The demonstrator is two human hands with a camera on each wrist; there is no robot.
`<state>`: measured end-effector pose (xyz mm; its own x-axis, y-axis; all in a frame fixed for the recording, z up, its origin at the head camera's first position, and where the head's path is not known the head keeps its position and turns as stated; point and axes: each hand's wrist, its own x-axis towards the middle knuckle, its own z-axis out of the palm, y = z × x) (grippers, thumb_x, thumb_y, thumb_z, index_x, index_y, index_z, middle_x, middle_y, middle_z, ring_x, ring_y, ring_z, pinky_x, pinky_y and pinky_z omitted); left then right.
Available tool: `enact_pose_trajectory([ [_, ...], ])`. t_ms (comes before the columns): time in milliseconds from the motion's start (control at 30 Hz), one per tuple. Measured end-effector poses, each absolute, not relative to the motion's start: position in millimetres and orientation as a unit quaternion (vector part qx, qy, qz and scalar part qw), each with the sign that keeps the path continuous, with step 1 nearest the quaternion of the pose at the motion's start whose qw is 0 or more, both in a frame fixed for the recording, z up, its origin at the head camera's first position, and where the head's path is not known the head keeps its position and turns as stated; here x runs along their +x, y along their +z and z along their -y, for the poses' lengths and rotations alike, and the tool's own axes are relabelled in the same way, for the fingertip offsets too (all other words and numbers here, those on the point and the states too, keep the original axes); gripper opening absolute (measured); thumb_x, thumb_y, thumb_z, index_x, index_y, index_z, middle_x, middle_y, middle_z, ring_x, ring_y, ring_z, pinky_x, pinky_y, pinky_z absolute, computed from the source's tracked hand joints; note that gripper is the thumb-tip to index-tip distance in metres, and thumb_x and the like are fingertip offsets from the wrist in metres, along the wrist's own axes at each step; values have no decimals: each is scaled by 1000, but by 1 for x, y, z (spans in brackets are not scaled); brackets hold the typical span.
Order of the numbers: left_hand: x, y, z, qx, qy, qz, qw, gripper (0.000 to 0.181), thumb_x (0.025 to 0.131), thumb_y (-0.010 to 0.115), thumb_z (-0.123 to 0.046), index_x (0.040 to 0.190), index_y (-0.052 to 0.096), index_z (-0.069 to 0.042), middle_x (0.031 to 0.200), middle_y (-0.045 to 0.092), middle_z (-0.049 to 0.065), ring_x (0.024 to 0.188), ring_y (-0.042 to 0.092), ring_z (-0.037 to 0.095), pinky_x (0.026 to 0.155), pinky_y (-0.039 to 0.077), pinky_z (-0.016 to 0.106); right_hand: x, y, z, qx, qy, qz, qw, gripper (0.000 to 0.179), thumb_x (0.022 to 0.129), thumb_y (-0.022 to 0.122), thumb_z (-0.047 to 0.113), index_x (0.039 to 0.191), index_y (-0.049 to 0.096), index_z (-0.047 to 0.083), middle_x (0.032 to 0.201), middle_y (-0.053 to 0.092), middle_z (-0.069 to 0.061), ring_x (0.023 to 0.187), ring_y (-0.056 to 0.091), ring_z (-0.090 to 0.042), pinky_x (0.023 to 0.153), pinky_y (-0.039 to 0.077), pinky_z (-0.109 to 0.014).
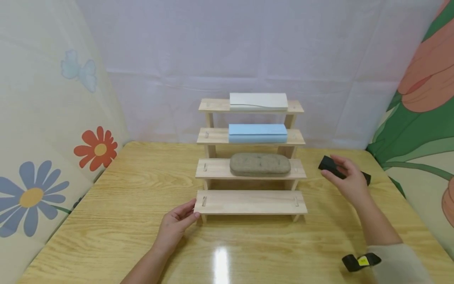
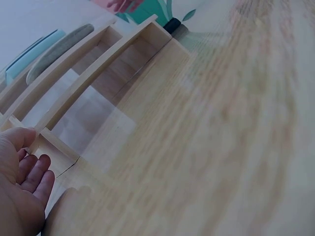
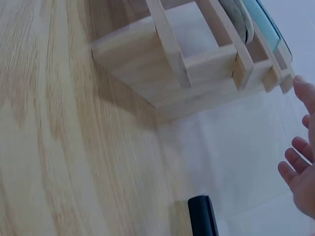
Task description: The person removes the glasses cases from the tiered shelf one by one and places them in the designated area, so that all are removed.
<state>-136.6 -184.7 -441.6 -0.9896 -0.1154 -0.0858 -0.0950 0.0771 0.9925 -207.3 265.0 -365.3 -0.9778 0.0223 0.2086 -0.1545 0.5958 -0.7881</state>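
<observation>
A stepped wooden rack (image 1: 248,203) with tiered shelves stands on the table. My left hand (image 1: 177,223) holds the left end of its lowest shelf, thumb at the front corner (image 2: 22,137). On the upper shelves lie a white glasses case (image 1: 258,101), a light blue glasses case (image 1: 257,133) and a grey-brown glasses case (image 1: 260,164); the lowest shelf is bare. To the right, my right hand (image 1: 349,179) is above a black glasses case (image 1: 328,165) on the table. In the right wrist view, its fingers are spread apart from the black case (image 3: 202,216).
The wood-grain table (image 1: 124,197) reaches to a white cloth backdrop (image 1: 234,47). Flower-printed panels flank it on the left (image 1: 32,118) and right (image 1: 418,118). A black strap with a yellow label (image 1: 362,261) is by the right sleeve.
</observation>
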Motion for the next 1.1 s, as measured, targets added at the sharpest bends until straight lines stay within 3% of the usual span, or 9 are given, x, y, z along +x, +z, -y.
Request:
enact_pose_trajectory([
  [333,-136,-440,185,74,-672,737,1,47,89,69,-4,133,56,3,138,57,21,97,63,-1,84,54,14,-212,-357,-237,94,449,885,79,65,91,70,28,144,44,1,148,37,-26,135,35,-47,110,32,-63],
  [1100,-137,-442,186,69,-671,739,5,46,88,69,-2,132,57,4,136,57,22,95,64,-1,83,54,14,-226,-353,-190,182,420,887,54,63,86,76,23,141,49,6,143,45,-20,132,40,-41,111,33,-61],
])
